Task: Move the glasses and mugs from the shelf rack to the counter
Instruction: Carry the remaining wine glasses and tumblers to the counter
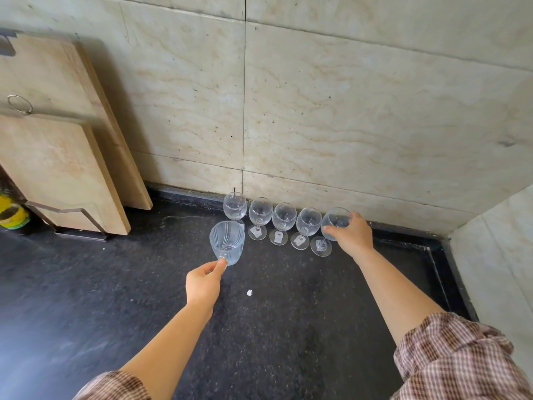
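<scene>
Several clear wine glasses stand in a row on the dark counter (144, 298) along the tiled wall. My right hand (350, 233) grips the bowl of the rightmost wine glass (334, 219), whose foot (320, 246) rests on or just above the counter. Beside it stand three more wine glasses (308, 222), (283, 217), (260, 212), and another (235, 205) behind the mug. My left hand (205, 281) pinches the handle of a ribbed glass mug (227, 243) in front of the row's left end. The shelf rack is out of view.
Two wooden cutting boards (57, 157) lean against the wall in a metal holder (78, 223) at left. A yellow-green item (13, 215) sits at the far left edge. A small white scrap (249, 293) lies on the counter. The counter ends in a raised corner edge (441, 255) at right.
</scene>
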The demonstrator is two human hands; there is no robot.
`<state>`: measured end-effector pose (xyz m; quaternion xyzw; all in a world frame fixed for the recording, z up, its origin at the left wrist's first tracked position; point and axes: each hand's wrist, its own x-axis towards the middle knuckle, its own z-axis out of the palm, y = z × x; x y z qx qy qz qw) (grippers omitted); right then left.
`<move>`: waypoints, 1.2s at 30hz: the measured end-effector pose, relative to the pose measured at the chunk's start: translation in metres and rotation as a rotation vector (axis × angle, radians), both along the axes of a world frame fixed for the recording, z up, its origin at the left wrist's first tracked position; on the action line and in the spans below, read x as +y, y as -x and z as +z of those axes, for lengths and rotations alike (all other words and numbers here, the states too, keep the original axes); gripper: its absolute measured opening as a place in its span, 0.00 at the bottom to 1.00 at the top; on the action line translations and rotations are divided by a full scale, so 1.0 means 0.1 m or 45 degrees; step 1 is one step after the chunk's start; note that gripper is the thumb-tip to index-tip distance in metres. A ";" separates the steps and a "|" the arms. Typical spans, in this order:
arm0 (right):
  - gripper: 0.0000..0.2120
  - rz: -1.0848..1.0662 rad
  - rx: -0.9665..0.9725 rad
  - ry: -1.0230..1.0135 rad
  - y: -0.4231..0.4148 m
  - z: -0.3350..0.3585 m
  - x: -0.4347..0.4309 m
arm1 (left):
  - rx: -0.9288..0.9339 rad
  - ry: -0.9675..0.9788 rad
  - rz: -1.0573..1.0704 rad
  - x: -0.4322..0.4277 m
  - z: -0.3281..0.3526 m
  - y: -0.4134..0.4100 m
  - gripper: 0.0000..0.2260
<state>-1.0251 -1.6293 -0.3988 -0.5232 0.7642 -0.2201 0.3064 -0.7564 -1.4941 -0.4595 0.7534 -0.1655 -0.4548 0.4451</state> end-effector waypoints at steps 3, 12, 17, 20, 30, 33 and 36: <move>0.40 0.058 0.064 0.006 -0.02 0.03 0.01 | -0.007 -0.009 0.008 0.00 0.02 0.00 0.13; 0.30 0.207 0.249 0.329 -0.23 0.15 0.25 | 0.027 -0.030 0.081 0.07 0.07 0.06 0.14; 0.22 0.463 0.247 0.382 -0.66 0.18 0.49 | 0.035 0.007 0.036 0.15 0.15 0.06 0.15; 0.20 0.679 0.210 0.364 -1.02 0.18 0.65 | -0.111 0.013 -0.057 0.28 0.25 -0.07 0.11; 0.27 1.279 0.346 0.273 -2.43 0.37 1.55 | -0.771 -0.085 -0.136 1.46 0.82 -1.22 0.14; 0.27 1.422 0.410 0.306 -2.90 0.54 2.04 | -0.931 -0.155 -0.120 2.08 1.03 -1.59 0.15; 0.27 1.536 0.405 0.380 -3.38 0.78 2.64 | -1.048 -0.194 -0.070 2.76 1.28 -1.94 0.16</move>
